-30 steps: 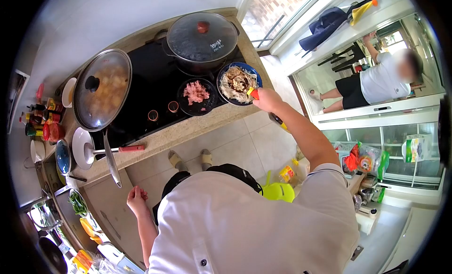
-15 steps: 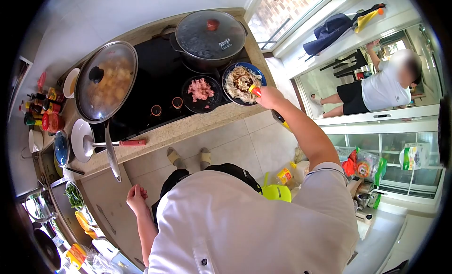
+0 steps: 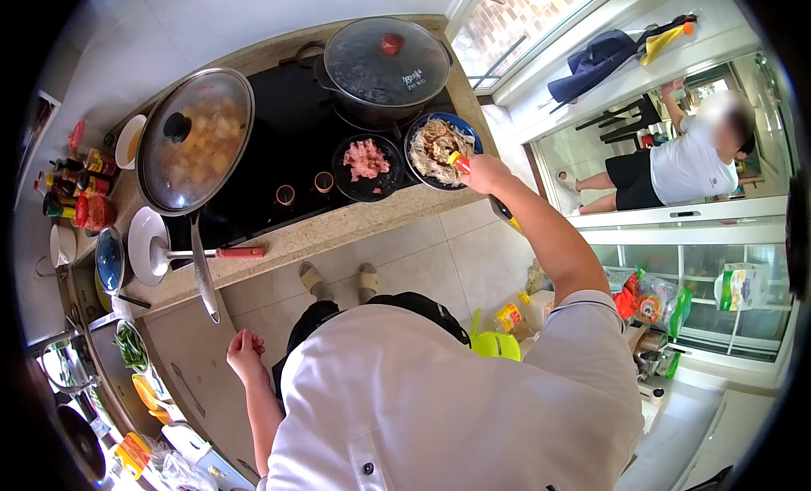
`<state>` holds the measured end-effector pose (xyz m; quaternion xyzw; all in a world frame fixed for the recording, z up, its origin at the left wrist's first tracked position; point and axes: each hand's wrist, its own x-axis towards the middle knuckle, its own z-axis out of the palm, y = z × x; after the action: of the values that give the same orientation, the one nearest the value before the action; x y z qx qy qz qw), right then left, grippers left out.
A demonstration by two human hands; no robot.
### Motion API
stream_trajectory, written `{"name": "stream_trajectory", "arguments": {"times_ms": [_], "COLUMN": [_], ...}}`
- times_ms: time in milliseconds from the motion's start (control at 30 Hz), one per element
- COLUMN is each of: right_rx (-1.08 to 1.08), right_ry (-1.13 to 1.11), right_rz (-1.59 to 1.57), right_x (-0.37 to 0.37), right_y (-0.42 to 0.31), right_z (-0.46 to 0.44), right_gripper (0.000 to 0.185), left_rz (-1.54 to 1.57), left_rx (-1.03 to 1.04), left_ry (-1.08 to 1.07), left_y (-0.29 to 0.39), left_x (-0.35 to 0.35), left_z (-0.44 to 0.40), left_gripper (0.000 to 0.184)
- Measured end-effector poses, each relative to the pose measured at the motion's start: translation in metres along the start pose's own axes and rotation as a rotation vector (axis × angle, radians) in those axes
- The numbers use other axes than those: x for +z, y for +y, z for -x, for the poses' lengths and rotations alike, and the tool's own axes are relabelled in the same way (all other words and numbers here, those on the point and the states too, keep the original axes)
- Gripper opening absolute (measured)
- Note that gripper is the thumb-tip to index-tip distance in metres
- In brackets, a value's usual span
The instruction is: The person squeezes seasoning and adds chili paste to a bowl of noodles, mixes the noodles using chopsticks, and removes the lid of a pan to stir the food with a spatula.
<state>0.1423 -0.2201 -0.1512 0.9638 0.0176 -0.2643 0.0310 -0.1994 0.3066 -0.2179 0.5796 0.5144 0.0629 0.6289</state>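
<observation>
Over the blue bowl (image 3: 478, 136), a red-tipped bottle (image 3: 459, 162) slants, seemingly dark.

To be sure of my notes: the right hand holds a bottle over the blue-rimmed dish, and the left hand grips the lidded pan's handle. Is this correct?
Not entirely. The head view shows the left hand apart from the lidded pan's handle, with nothing visible in it. The right hand does hold a bottle over the blue-rimmed dish.

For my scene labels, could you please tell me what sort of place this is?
Probably a home kitchen: a black cooktop bears a large lidded pot and a lidded pan.
</observation>
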Motion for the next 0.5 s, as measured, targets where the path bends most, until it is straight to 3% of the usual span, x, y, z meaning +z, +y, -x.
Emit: {"name": "stream_trajectory", "arguments": {"times_ms": [500], "right_rx": [-0.005], "right_ry": [-0.043], "right_rz": [0.010], "right_x": [-0.0065], "right_y": [-0.0024], "right_z": [-0.0043], "right_gripper": [0.039], "left_rz": [0.013], "left_rx": [-0.015], "left_ry": [0.016], "left_y": [0.0012], "left_x": [-0.0028], "left_z": [0.0014], "left_gripper": [0.014]}}
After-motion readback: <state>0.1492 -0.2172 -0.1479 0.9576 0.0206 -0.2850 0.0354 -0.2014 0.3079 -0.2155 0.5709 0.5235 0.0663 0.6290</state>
